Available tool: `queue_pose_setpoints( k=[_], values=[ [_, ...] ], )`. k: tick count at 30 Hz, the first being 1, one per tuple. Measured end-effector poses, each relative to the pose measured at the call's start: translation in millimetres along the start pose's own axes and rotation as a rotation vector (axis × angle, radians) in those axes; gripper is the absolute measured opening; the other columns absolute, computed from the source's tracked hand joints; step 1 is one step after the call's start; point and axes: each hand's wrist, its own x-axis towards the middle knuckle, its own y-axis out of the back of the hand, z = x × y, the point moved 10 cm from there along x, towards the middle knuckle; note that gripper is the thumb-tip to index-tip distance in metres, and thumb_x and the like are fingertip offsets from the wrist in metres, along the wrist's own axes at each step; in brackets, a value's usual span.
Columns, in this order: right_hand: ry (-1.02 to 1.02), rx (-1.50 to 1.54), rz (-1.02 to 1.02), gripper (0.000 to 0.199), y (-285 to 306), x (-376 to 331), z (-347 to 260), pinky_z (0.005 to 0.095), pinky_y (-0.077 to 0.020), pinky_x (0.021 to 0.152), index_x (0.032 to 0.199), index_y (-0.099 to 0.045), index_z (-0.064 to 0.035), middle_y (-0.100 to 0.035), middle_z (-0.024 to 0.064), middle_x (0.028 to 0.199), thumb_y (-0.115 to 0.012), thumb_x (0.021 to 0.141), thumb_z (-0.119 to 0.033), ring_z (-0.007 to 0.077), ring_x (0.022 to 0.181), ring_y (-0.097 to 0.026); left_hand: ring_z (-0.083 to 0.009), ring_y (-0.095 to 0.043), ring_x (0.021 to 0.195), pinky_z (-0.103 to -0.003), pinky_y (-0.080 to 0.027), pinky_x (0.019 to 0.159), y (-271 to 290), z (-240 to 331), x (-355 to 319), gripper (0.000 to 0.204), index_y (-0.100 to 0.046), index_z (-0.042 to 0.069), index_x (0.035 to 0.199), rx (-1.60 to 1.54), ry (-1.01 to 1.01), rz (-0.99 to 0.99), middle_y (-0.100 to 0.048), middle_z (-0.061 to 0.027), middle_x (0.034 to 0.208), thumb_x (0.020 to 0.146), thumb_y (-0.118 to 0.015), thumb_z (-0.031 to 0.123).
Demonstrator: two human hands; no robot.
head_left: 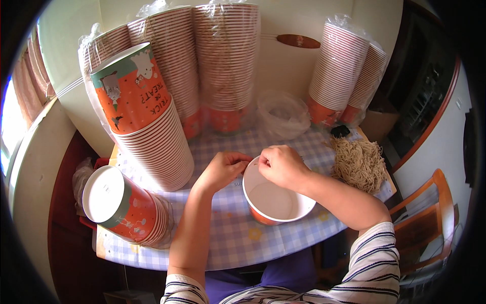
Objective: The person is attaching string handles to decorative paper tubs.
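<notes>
A paper bucket (271,200), white inside and orange outside, stands on the table in front of me with its mouth up. My left hand (225,169) is at the outside of its far left rim, thumb and fingers pinched together against the wall. Over the far rim reaches my right hand (283,164), its fingers closed just inside the same part of the wall. What the fingertips hold is too small and hidden to make out. A bundle of beige cords (358,164) lies to the right.
Left stand a tall stack of orange printed buckets (152,137) and a shorter upside-down stack (131,207). Plastic-wrapped bucket stacks (225,61) line the back, others (339,66) back right. A clear plastic bag (283,114) sits between them on the checked tablecloth (228,238). A wooden chair (430,223) is right.
</notes>
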Motion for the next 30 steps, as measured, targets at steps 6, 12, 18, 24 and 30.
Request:
queue_pose_setpoints(
  k=[6, 12, 18, 24, 30],
  values=[
    [-0.003, -0.02, -0.001, 0.011, -2, 0, -2, 0.0396, -0.0509, 0.064, 0.073, -0.066, 0.0005, -0.066, 0.0169, 0.075, -0.061, 0.074, -0.009, 0.0322, 0.07, -0.065, -0.0087, -0.059, 0.077, -0.025, -0.05, 0.068, 0, -8, 3, 0.024, -0.066, -0.006, 0.107, -0.001, -0.01, -0.026, -0.068, -0.006, 0.088, 0.09, -0.055, 0.006],
    [0.012, -0.014, 0.002, 0.011, -4, 0, -4, 0.0399, -0.051, 0.064, 0.074, -0.066, -0.0002, -0.066, 0.0168, 0.075, -0.061, 0.076, -0.01, 0.0325, 0.069, -0.065, -0.0059, -0.055, 0.073, -0.024, -0.048, 0.065, -9, 5, 1, 0.021, -0.067, -0.004, 0.105, -0.001, -0.118, -0.049, -0.067, -0.003, 0.083, 0.09, -0.057, 0.006],
    [0.022, -0.014, -0.002, 0.013, -4, -1, -4, 0.0432, -0.0515, 0.065, 0.074, -0.066, -0.0013, -0.066, 0.0163, 0.072, -0.061, 0.078, -0.012, 0.0342, 0.069, -0.064, -0.0073, -0.054, 0.067, -0.026, -0.046, 0.06, -5, 12, 1, 0.016, -0.067, -0.005, 0.095, 0.229, -0.175, 0.018, -0.066, -0.0035, 0.074, 0.088, -0.057, 0.006],
    [-0.187, 0.137, -0.194, 0.025, 23, -16, 2, 0.031, -0.0503, 0.064, 0.099, -0.061, 0.0016, -0.067, 0.0095, 0.075, -0.069, 0.083, -0.016, 0.0159, 0.069, -0.064, -0.0117, -0.055, 0.065, -0.028, -0.047, 0.061, -3, 5, -5, 0.018, -0.063, -0.005, 0.09, 0.317, -0.113, 0.015, -0.063, -0.0046, 0.072, 0.09, -0.054, 0.011],
    [0.006, 0.494, -0.353, 0.017, 34, -76, -71, 0.0314, -0.0494, 0.062, 0.087, -0.062, -0.0003, -0.062, 0.0108, 0.077, -0.068, 0.083, -0.016, 0.0214, 0.069, -0.062, -0.0148, -0.061, 0.075, -0.029, -0.05, 0.069, 1, -41, -30, 0.019, -0.057, 0.0, 0.096, -0.115, 0.206, -0.121, -0.063, -0.0071, 0.083, 0.095, -0.049, 0.017]
  ],
)
